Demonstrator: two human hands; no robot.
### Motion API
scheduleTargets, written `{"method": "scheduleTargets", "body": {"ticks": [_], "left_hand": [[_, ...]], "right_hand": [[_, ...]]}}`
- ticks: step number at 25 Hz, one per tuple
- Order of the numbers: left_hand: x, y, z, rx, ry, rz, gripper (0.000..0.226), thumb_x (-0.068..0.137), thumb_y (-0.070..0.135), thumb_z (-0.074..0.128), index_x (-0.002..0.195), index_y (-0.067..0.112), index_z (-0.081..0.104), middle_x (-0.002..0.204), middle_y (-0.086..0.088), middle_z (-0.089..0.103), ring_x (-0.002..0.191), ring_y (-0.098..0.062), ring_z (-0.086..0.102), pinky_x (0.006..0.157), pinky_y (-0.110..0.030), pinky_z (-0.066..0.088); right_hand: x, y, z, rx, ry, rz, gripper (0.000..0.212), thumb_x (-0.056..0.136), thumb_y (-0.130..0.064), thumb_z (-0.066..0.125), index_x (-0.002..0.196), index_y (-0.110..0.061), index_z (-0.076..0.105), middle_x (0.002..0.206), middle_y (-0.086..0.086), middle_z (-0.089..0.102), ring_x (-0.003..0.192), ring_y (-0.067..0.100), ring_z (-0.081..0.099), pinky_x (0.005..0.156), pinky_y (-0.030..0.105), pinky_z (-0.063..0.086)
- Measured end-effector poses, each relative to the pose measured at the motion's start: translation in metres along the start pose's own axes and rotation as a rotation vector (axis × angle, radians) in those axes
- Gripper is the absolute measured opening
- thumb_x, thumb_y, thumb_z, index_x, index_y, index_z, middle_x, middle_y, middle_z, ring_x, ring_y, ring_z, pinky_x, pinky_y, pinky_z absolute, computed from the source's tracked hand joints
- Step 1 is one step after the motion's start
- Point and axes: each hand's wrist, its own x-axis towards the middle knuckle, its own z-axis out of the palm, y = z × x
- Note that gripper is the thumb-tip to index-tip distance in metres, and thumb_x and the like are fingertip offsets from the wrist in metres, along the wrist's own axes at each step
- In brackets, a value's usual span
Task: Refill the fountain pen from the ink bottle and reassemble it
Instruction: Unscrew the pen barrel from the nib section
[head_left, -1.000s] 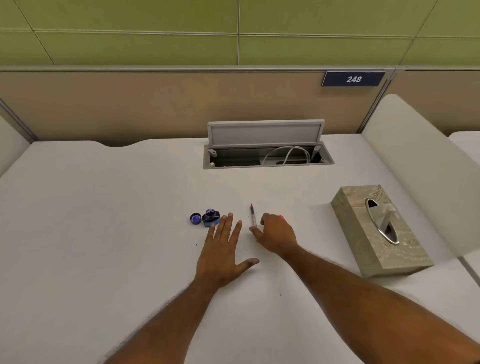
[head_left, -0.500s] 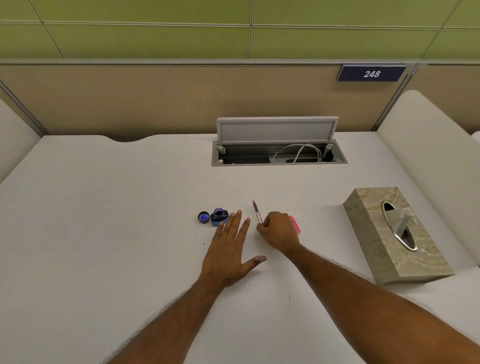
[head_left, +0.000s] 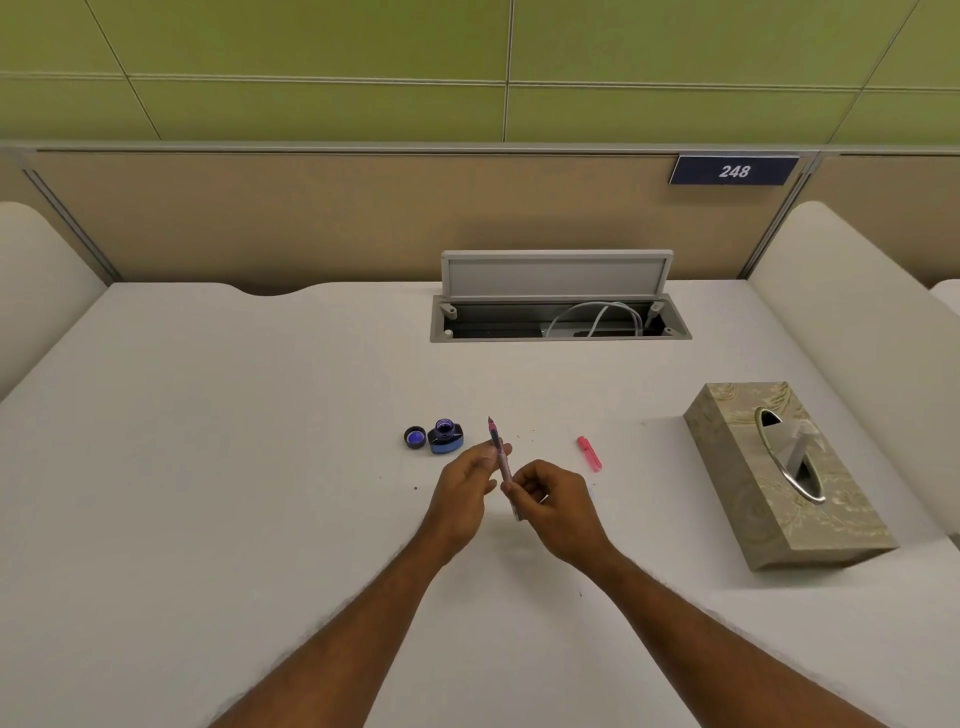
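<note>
1. Both hands hold the pen (head_left: 500, 451) above the desk (head_left: 208, 467): the left hand (head_left: 464, 486) pinches its upper part, and the right hand (head_left: 551, 503) closes its fingers around the lower end.
2. Its nib points up and away from the person, tilted slightly left.
3. An open ink bottle (head_left: 445, 437) stands on the desk just left of the nib, with its cap (head_left: 414, 437) lying beside it, further left.
4. A pink pen cap (head_left: 589, 453) lies on the desk to the right of the hands.
5. A tissue box (head_left: 779, 478) sits well apart on the right.
</note>
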Motion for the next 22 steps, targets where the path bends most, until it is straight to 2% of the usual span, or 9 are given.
{"method": "scheduleTargets", "body": {"ticks": [4,8,13,18,22], "left_hand": [[-0.003,0.01,-0.001,-0.129,-0.015,-0.037,0.035,0.104,0.024,0.036,0.126,0.007,0.057,0.12,-0.004,0.069,0.115,-0.015,0.063,0.102,-0.042,0.049],[-0.005,0.014,-0.006,-0.134,-0.031,-0.017,0.034,0.103,0.023,0.038,0.119,0.004,0.062,0.112,-0.008,0.073,0.108,-0.018,0.067,0.1,-0.041,0.05],[-0.009,0.018,-0.011,-0.095,-0.026,0.045,0.033,0.103,0.023,0.038,0.115,0.007,0.065,0.114,-0.002,0.072,0.113,-0.013,0.064,0.098,-0.037,0.051],[-0.012,0.021,-0.007,-0.005,0.07,0.105,0.033,0.102,0.022,0.041,0.109,0.006,0.068,0.105,-0.001,0.075,0.107,-0.012,0.067,0.102,-0.034,0.049],[-0.015,0.027,-0.005,0.035,0.093,0.109,0.031,0.101,0.024,0.043,0.107,0.008,0.069,0.103,-0.002,0.075,0.105,-0.013,0.066,0.1,-0.029,0.047]], "right_hand": [[-0.01,-0.009,0.005,0.059,-0.05,-0.024,0.014,0.088,-0.023,0.068,0.083,-0.01,0.068,0.068,0.003,0.072,0.061,0.018,0.067,0.064,0.034,0.058],[-0.015,-0.013,0.005,0.111,-0.07,-0.003,0.01,0.089,-0.018,0.066,0.082,-0.01,0.066,0.069,0.007,0.072,0.061,0.022,0.067,0.063,0.032,0.057],[-0.017,-0.015,0.003,0.012,-0.15,-0.049,0.023,0.095,-0.027,0.057,0.087,-0.009,0.07,0.068,-0.002,0.066,0.063,0.007,0.057,0.068,0.034,0.052],[-0.018,-0.019,0.005,-0.093,-0.049,-0.096,0.02,0.094,-0.027,0.059,0.086,-0.015,0.072,0.074,-0.003,0.068,0.071,0.013,0.061,0.072,0.038,0.053],[-0.018,-0.02,0.007,-0.166,0.001,-0.153,0.017,0.092,-0.029,0.061,0.083,-0.019,0.072,0.07,-0.009,0.067,0.069,0.01,0.061,0.071,0.039,0.053]]}}
